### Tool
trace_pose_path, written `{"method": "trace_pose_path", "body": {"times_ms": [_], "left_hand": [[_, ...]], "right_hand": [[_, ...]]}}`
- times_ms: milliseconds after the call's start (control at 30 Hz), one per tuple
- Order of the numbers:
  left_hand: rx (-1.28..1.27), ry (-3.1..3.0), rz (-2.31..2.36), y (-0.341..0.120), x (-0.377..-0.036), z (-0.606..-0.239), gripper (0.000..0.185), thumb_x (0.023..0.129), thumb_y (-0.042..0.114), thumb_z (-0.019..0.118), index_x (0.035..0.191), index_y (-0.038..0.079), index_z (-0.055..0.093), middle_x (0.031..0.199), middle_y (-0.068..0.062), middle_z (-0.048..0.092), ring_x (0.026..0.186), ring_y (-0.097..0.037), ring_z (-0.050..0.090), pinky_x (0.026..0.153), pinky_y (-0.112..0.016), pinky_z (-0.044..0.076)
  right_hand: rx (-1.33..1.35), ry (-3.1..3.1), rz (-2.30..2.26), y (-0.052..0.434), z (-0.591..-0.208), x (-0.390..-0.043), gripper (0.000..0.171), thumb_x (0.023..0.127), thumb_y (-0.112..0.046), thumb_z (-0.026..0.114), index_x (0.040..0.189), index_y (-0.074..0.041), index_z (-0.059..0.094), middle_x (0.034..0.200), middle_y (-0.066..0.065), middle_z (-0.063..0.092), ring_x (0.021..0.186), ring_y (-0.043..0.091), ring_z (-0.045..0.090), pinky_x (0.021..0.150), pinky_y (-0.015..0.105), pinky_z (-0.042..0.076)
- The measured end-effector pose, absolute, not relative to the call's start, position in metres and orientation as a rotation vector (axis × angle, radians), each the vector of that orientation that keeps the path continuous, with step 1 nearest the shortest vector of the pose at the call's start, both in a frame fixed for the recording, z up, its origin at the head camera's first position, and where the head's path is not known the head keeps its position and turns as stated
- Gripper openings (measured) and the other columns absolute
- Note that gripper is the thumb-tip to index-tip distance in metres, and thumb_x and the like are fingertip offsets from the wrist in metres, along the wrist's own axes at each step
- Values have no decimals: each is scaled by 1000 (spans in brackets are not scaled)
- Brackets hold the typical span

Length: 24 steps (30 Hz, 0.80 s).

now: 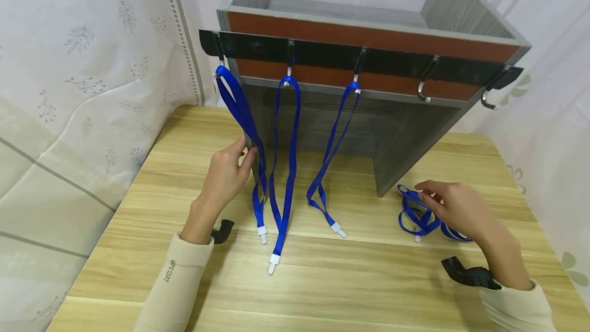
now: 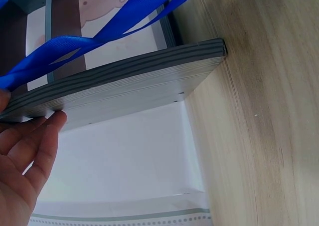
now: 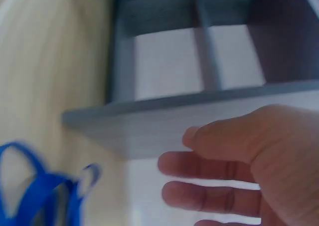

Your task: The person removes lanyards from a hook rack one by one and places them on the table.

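The loose lanyards [image 1: 426, 216] under the right hand [image 1: 454, 206] lie looped over one another on the table [image 1: 369, 281], so one lifted quickly could, I think, drag its neighbours along in a knot; a tug from the left hand [image 1: 228, 170] might slip the leftmost hanging lanyard [image 1: 244, 127] off its hook [image 1: 218, 63]; that left hand, fingers nearly straight, touches the strap just beside the grey shelf's side panel [image 2: 124, 86], and I cannot tell whether it pinches it; the right hand, fingers loosely bent, rests on the heap; whether it grips a strap I cannot tell; two more lanyards hang between the hands.
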<state>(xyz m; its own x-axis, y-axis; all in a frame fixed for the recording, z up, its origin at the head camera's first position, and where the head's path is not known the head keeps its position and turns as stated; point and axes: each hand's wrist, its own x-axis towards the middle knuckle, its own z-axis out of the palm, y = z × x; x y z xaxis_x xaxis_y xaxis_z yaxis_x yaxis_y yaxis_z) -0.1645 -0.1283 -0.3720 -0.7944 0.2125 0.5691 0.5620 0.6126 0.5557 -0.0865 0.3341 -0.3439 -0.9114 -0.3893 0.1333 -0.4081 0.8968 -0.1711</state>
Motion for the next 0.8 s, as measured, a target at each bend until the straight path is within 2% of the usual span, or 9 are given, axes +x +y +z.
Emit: {"method": "trace_pose_path", "body": {"times_ms": [133,267,433,567,667,800], "left_hand": [[-614,-2388,-1043,-128,-164,-372,20,99,9,60,118,6,62,94,-12,74,89,-29,72,80,-45,59],[-611,-2392,-1028,-129,-165,-372,22,99,9,60,121,6,62,94,-12,73,90,-30,72,79,-45,59],[-620,-2396,-1029,-128,-165,-373,21,99,10,60,120,6,62,95,-12,73,91,-30,72,80,-45,59],[-616,-2393,-1035,-129,-164,-372,19,99,10,60,117,6,62,94,-11,73,90,-29,72,79,-45,59],[-617,-2390,-1030,-129,-164,-372,18,99,11,60,117,6,62,93,-11,73,89,-28,72,79,-44,59],[-628,-2387,-1033,-129,-164,-371,18,99,10,60,117,7,62,93,-11,73,88,-28,72,79,-44,59]], "right_hand": [[714,-2713,354,318,-323,-86,22,83,-4,75,105,-8,74,84,2,75,59,4,58,49,18,44],[755,-2586,393,296,-300,-86,19,85,-5,74,104,-7,74,90,4,76,57,1,52,52,12,42],[760,-2480,372,263,-279,-88,18,86,-9,73,104,-6,74,89,4,74,55,6,49,50,17,40],[773,-2371,361,235,-266,-95,19,93,-18,67,105,-4,73,89,7,74,53,9,49,46,23,39],[789,-2289,363,214,-258,-101,24,94,-21,65,106,-2,73,90,10,74,53,13,54,45,28,41],[776,-2236,371,188,-249,-108,24,92,-20,69,105,0,73,92,13,74,57,19,61,44,33,45]]}}
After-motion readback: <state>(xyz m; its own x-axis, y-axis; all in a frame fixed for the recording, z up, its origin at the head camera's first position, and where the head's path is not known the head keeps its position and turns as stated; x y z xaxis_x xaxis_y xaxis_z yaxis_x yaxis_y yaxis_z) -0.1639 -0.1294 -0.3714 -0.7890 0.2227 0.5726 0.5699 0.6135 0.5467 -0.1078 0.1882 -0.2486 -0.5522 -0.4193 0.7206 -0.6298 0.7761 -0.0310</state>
